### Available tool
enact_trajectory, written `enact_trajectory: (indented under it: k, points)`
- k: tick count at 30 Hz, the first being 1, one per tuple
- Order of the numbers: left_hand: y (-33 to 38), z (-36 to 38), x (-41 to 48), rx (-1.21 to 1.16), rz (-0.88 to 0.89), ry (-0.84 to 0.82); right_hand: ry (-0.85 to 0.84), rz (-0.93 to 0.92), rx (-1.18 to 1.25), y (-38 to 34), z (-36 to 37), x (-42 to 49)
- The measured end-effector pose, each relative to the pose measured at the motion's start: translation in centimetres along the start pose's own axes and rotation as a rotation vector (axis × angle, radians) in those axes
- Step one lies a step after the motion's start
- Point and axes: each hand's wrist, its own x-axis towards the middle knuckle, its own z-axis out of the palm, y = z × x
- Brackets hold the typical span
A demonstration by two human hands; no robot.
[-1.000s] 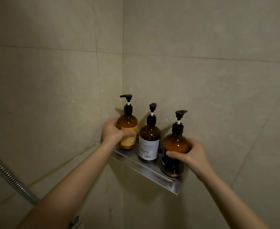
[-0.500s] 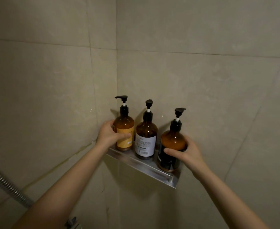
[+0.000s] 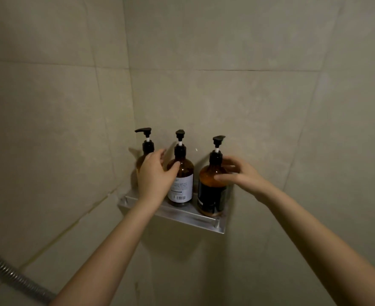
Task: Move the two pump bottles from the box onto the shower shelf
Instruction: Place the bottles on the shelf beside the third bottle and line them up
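Note:
Three amber pump bottles stand upright on a metal corner shelf (image 3: pixel 182 217). The left bottle (image 3: pixel 147 144) is mostly hidden behind my left hand (image 3: pixel 154 175), which hovers in front of it with fingers spread, the thumb near the middle bottle (image 3: pixel 182 180) with its white label. The right bottle (image 3: pixel 212 191) has a dark label. My right hand (image 3: pixel 241 175) is at its shoulder with fingers apart, loosely around the neck and not closed on it.
Beige tiled walls meet in a corner behind the shelf. A ribbed metal shower hose (image 3: pixel 12 277) runs across the lower left. No box is in view.
Both hands have released the outer bottles and lifted, fingers opening. The left hand moved from the left bottle's label up and right; the right hand rose to the right bottle's shoulder.

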Motion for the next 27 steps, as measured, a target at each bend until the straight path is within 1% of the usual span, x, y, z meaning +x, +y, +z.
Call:
enact_trajectory:
  k: [2, 5, 7, 9, 11, 13, 15, 17, 19, 21, 23, 25, 27]
  points:
    - [0.1, 0.2, 0.6, 0.029, -0.017, -0.047, 0.027, 0.018, -0.042, -0.5, 0.4, 0.0]
    - [0.4, 0.7, 0.9, 0.054, -0.033, -0.175, 0.014, 0.010, -0.089, -1.1, 1.3, 0.1]
    - [0.6, 0.8, 1.0, 0.067, -0.015, -0.207, 0.044, 0.006, -0.110, -1.3, 1.7, 0.2]
    - [0.7, 0.7, 1.0, 0.084, -0.007, -0.203, 0.134, 0.006, -0.173, -1.4, 2.2, 0.1]
    - [0.6, 0.6, 1.0, 0.095, 0.007, -0.199, 0.251, 0.002, -0.326, -1.4, 2.8, 0.0]
    - [0.5, 0.5, 1.0, 0.089, 0.022, -0.216, 0.322, -0.002, -0.448, -1.5, 3.1, -0.1]
    - [0.3, 0.4, 1.0, 0.058, 0.025, -0.255, 0.311, -0.001, -0.451, -1.7, 3.1, 0.0]
    - [0.1, 0.3, 1.1, 0.009, -0.002, -0.310, 0.267, 0.013, -0.395, -1.8, 2.9, -0.1]
    - [0.2, 0.2, 1.4, -0.052, -0.063, -0.400, 0.226, 0.033, -0.349, -1.9, 2.6, -0.2]
    - [0.6, 0.0, 1.9, -0.137, -0.159, -0.504, 0.184, 0.036, -0.323, -2.1, 2.1, -0.4]
    - [1.0, 0.0, 2.2, -0.193, -0.230, -0.587, 0.173, 0.033, -0.295, -2.2, 1.7, -0.5]
    - [1.4, 0.3, 2.1, -0.189, -0.239, -0.598, 0.189, 0.038, -0.276, -2.1, 1.6, -0.6]
    - [1.6, 0.9, 1.8, -0.175, -0.217, -0.538, 0.210, 0.042, -0.271, -1.9, 1.8, -0.6]
